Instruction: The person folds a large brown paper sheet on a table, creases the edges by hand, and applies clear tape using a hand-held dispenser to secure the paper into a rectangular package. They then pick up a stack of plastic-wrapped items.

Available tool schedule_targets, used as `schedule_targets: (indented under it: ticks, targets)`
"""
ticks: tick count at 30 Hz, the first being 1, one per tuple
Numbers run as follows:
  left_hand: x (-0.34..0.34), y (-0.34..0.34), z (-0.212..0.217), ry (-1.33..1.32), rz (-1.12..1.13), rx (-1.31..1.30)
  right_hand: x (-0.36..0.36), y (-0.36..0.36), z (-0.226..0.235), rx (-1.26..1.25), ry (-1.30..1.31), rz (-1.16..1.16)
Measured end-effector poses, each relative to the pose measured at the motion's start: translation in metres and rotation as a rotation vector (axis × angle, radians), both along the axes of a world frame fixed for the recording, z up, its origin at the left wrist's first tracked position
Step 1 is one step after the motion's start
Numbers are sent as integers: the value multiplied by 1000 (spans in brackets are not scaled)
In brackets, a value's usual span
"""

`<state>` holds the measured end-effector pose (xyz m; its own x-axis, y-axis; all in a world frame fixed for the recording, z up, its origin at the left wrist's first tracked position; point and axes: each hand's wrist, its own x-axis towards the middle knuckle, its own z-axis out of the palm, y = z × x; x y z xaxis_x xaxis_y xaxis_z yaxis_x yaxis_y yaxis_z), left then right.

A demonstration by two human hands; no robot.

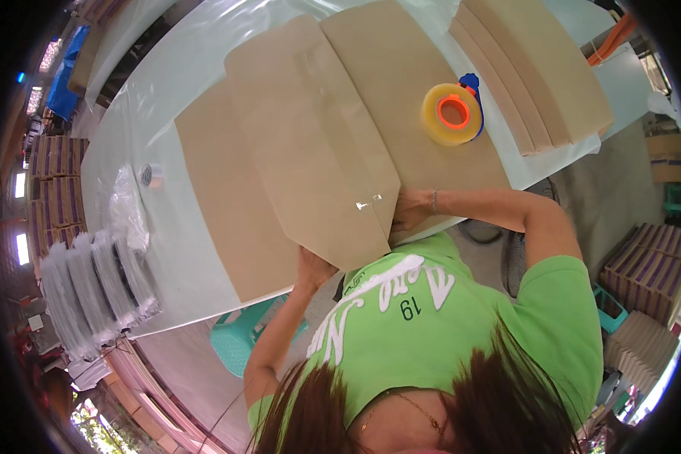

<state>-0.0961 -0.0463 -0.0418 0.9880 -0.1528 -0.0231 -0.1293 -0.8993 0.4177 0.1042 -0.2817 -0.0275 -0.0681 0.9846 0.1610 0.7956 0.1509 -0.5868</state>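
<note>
A folded brown cardboard piece (318,129) lies lengthwise on the table, its tapered near end close to my body. Clear tape strips run across it, with a shiny patch near that end. My left hand (314,267) grips the left slanted edge of the near end, fingertips partly hidden by the board. On the opposite slanted edge, my right hand (412,209) is closed at the board, its fingers partly tucked out of sight. Beneath the folded piece lies a wider flat cardboard sheet (212,197). A tape dispenser (469,125) with a yellowish roll and orange core rests right of it.
Stacked cardboard sheets (537,76) sit at the far right of the table (170,265). At left are a small tape roll (151,175) and plastic-wrapped bundles (98,291). A green stool (238,337) stands below the near edge; bundled cardboard (647,268) is stacked at right.
</note>
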Motion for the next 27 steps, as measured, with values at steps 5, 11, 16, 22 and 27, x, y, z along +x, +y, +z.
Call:
schedule_targets:
  ticks: [5,11,16,22,27]
  targets:
    - [2,1,-5,32,-19,11,-7,0,0,9,9,-39]
    - [-3,-4,-16,-51,-31,4,-26,-1,-6,8,26,-107]
    - [12,-22,13,-51,-60,1,-42,-1,-15,46,-43,-137]
    - [3,-40,9,-47,95,-48,-73,1,-27,109,-221,-318]
    - [-1,-45,16,134,103,-114,-74,-1,-9,-71,32,-249]
